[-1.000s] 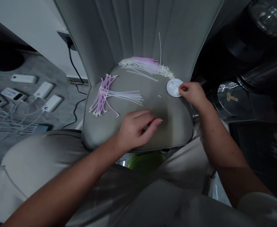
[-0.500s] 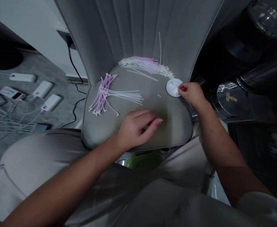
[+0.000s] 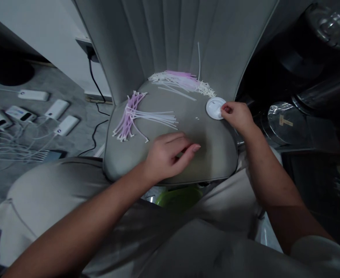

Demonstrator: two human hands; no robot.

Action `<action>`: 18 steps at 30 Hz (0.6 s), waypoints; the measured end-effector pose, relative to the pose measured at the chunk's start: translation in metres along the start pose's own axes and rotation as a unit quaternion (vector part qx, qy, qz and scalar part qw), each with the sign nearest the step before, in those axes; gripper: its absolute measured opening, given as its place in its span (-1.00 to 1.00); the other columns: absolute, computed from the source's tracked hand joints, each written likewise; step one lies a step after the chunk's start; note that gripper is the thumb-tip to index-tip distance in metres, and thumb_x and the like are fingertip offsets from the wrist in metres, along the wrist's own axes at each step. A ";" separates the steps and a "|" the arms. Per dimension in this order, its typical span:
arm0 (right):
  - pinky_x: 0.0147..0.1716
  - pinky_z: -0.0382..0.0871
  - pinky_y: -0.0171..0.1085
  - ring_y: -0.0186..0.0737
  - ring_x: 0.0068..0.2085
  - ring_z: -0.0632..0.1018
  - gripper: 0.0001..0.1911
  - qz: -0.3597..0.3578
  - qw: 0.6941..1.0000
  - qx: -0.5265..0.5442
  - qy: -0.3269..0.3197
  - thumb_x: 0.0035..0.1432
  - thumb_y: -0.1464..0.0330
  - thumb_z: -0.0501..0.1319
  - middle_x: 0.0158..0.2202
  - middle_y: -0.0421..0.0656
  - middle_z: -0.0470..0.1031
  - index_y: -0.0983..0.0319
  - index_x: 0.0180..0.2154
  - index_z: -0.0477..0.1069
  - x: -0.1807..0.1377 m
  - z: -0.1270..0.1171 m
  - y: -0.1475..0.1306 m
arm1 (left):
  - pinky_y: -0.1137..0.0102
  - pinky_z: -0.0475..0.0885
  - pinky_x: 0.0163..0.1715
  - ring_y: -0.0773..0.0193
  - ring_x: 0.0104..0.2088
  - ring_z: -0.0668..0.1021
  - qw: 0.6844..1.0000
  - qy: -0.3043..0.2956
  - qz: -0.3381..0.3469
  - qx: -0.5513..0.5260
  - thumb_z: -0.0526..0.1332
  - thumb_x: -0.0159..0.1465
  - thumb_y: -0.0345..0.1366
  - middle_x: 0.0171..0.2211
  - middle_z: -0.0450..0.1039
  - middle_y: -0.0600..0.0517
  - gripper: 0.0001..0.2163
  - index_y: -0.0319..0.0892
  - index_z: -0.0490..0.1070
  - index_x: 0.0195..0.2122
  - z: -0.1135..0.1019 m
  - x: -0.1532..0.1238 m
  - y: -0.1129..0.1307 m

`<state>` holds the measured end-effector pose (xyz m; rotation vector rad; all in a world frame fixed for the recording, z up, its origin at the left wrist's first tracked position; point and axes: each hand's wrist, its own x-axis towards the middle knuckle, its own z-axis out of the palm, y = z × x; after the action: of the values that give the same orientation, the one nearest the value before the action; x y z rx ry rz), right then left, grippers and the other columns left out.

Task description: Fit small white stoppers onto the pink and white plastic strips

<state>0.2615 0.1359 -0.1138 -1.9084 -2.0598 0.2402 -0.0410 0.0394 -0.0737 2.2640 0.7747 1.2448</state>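
Observation:
A grey upholstered chair seat (image 3: 210, 154) lies in front of me. My left hand (image 3: 165, 156) rests on its front part, fingers curled loosely and pinched toward the thumb; what it holds, if anything, is hidden. My right hand (image 3: 237, 116) is at the seat's right edge, fingertips pinched at the rim of a small white round lid (image 3: 214, 107). A bundle of pink and white cable ties (image 3: 135, 116) lies fanned out at the left. A second pile of ties (image 3: 181, 82) lies along the backrest. A few tiny white bits (image 3: 198, 118) lie near the lid.
The chair's ribbed backrest (image 3: 172, 34) rises behind. Several white power banks (image 3: 56, 110) with cables lie on the grey floor at left. A black cord (image 3: 96, 88) runs from a wall socket. Glass jars and lids (image 3: 284, 123) stand at right. A green container (image 3: 177, 197) sits under the seat.
The view has shifted slightly. Both hands stay where they were, the right at the white lid and the left on the seat.

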 end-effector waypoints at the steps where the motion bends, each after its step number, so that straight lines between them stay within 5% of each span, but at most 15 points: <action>1: -0.32 0.27 -0.24 -0.18 -0.39 0.50 -0.79 0.000 1.000 0.005 0.004 0.06 0.40 0.22 -0.42 -0.10 0.59 0.27 -0.29 0.62 0.000 0.000 0.000 | 0.45 0.32 -0.51 0.37 -0.52 0.47 1.000 0.002 0.001 0.003 0.19 0.37 -0.35 -0.54 0.46 0.03 -0.79 -0.18 0.41 -0.44 -0.001 0.000 0.000; 18: -0.38 0.35 -0.26 -0.25 -0.42 0.48 -0.84 0.040 0.989 0.138 0.038 0.09 0.35 0.23 -0.46 -0.15 0.51 0.26 -0.31 0.55 -0.006 -0.009 -0.005 | 0.42 0.31 -0.49 0.35 -0.51 0.48 0.999 -0.010 -0.027 0.024 0.13 0.41 -0.25 -0.54 0.46 0.01 -0.73 -0.16 0.42 -0.45 -0.006 0.001 -0.001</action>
<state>0.2600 0.1289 -0.1045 -1.8023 -1.7973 0.4394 -0.0462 0.0416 -0.0707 2.2743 0.8608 1.1899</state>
